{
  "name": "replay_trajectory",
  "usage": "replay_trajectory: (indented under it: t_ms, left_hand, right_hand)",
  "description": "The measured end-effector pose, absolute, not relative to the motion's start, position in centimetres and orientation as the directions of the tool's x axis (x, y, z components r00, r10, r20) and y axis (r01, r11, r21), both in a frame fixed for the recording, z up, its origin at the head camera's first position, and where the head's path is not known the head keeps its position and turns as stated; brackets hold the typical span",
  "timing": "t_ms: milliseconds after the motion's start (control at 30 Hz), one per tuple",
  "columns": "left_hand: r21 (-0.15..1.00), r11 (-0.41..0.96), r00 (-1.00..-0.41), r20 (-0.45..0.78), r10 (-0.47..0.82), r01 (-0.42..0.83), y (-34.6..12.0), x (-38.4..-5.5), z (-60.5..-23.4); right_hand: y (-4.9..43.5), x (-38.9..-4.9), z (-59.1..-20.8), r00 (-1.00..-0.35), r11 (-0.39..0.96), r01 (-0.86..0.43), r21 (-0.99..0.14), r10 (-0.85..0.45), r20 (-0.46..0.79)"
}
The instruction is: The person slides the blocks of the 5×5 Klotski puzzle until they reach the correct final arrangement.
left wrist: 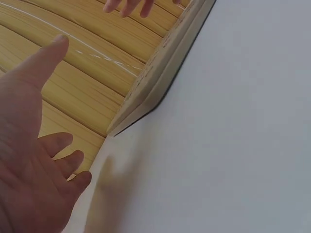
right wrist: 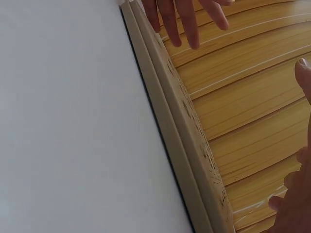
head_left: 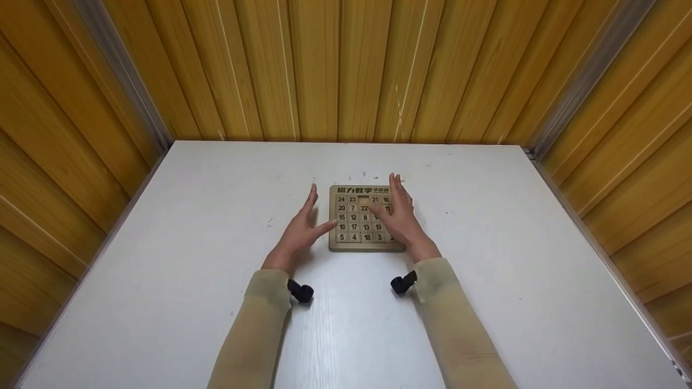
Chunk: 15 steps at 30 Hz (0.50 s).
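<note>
A wooden number slide puzzle (head_left: 354, 246) lies flat on the white table, its numbered tiles in a grid under a printed heading. One gap (head_left: 364, 200) shows in the top row. My left hand (head_left: 300, 232) is at the puzzle's left side with its fingers extended and thumb toward the frame; in the left wrist view that hand (left wrist: 34, 145) holds nothing. Over the puzzle's right part is my right hand (head_left: 403, 219), fingers extended, hiding several tiles. The right wrist view shows this hand (right wrist: 296, 194) apart from the puzzle's edge (right wrist: 165, 121).
The white table (head_left: 486, 243) spreads out around the puzzle. Yellow wood-patterned panels (head_left: 335, 70) rise behind it and at both sides. A small black camera sits at each wrist, the left one (head_left: 301, 292) and the right one (head_left: 403, 283).
</note>
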<state>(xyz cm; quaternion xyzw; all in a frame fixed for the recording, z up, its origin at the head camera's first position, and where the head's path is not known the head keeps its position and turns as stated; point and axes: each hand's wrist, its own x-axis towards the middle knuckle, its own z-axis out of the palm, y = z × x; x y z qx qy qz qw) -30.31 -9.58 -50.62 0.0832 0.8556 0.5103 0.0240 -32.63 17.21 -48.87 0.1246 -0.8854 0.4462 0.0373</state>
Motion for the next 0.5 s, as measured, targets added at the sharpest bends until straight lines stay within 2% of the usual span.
replay_trajectory:
  t_ms: [133, 367, 500]
  left_hand:
    - [0.874, 0.477, -0.985, 0.017, 0.173, 0.098, -9.8, -29.6, -51.3]
    - [0.822, 0.548, -0.971, 0.027, 0.236, 0.157, -10.3, -28.9, -51.6]
    - [0.785, 0.599, -0.97, 0.01, 0.244, 0.159, -10.2, -28.7, -52.1]
  right_hand:
    - [17.4, -32.4, -49.2, -0.963, 0.617, -0.261, -0.742, -0.214, 0.161]
    - [16.4, -32.3, -49.0, -0.959, 0.691, -0.27, -0.671, -0.259, 0.12]
    - [16.0, -31.9, -49.1, -0.957, 0.729, -0.254, -0.635, -0.285, 0.056]
